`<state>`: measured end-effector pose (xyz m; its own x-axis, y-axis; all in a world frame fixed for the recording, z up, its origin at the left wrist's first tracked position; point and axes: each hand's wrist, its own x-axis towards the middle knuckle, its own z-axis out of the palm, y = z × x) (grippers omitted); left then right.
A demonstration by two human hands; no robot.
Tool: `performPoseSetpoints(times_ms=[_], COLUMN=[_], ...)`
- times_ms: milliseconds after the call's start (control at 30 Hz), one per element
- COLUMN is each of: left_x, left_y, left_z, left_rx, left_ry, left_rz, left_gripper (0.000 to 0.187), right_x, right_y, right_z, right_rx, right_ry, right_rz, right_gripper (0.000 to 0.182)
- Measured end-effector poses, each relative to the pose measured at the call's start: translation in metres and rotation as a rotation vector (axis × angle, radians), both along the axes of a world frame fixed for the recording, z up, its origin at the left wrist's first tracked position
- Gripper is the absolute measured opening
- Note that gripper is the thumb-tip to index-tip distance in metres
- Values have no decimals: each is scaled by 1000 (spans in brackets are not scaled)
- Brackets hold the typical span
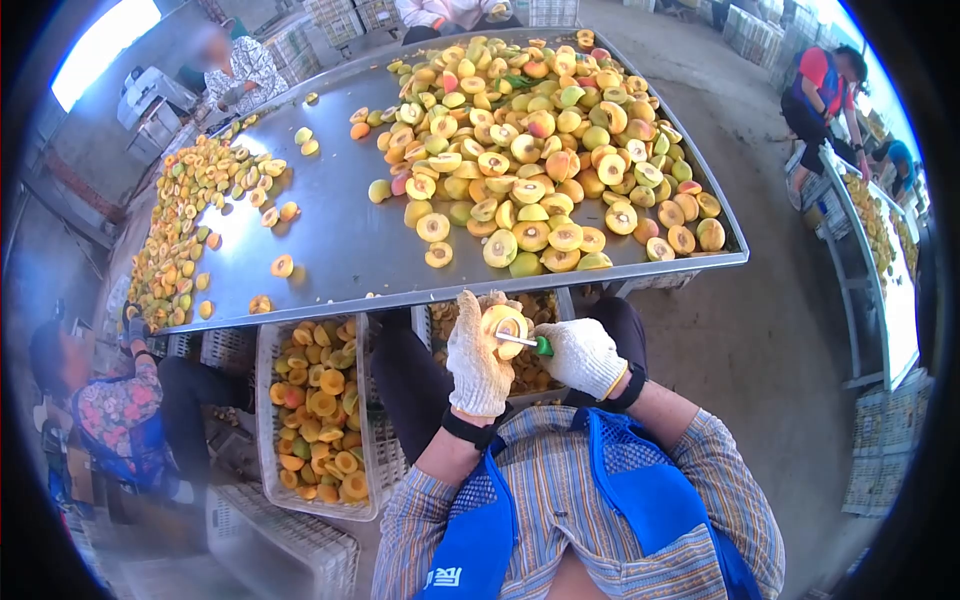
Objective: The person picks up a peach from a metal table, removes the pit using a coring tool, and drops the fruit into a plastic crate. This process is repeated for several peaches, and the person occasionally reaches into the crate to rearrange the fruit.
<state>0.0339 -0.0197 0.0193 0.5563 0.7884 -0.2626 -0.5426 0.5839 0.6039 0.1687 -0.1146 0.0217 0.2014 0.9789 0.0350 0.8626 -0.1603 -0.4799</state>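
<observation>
My left hand (474, 368), in a white knitted glove, is closed around a yellow peach half (497, 322), its cut face turned toward the right. In my gloved right hand (586, 358) is a pitting tool (543, 346) with a green handle. Its metal end lies against the cut face of the fruit, at the middle. Both hands are just in front of the table's near edge, over a crate (422, 325) of peach halves between my knees. My gloved fingers hide most of the tool's handle.
A metal table (335, 225) bears a big pile of halved peaches (530, 150) and a second pile (190, 220) at left. A white crate (266, 420) of peach halves stands left of my legs. Co-workers sit around the table; another table (878, 290) stands at right.
</observation>
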Motion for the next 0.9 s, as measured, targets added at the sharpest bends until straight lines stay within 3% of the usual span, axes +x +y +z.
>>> performPoseSetpoints(times_ms=[167, 400, 467, 533, 600, 667, 733, 767, 800, 900], left_x=[0, -3, -3, -4, -3, -2, 0, -3, -5, -8], left_y=[-6, -11, -11, -11, -10, -6, -3, 0, 1, 7], left_z=[-6, 4, 16, 22, 22, 28, 33, 29, 24, 20], left_rx=[53, -63, -65, 94, 212, 279, 277, 198, 118, 116], left_ry=[39, 79, 54, 305, 426, 397, 414, 275, 136, 119], left_rz=[-3, 31, 14, 17, -9, -29, -12, -59, -104, -135], left_gripper=[46, 51, 53, 54, 53, 45, 50, 52, 55, 56], right_x=[-2, -3, -9, -4, 10, 2, -13, -21, -21, -17], right_y=[-5, -6, -8, -5, 2, 1, -3, -5, -4, -2], right_z=[-14, -11, -13, -14, -15, -11, -22, -3, -27, -31], right_rx=[13, -72, -75, -72, -95, -125, -138, -234, -69, -229], right_ry=[74, 70, 248, 258, 24, 84, 572, 701, 537, 623], right_rz=[46, 99, 136, 125, 185, 160, 286, 274, 379, 411], right_gripper=[21, 14, 14, 13, 14, 17, 20, 21, 22, 20])
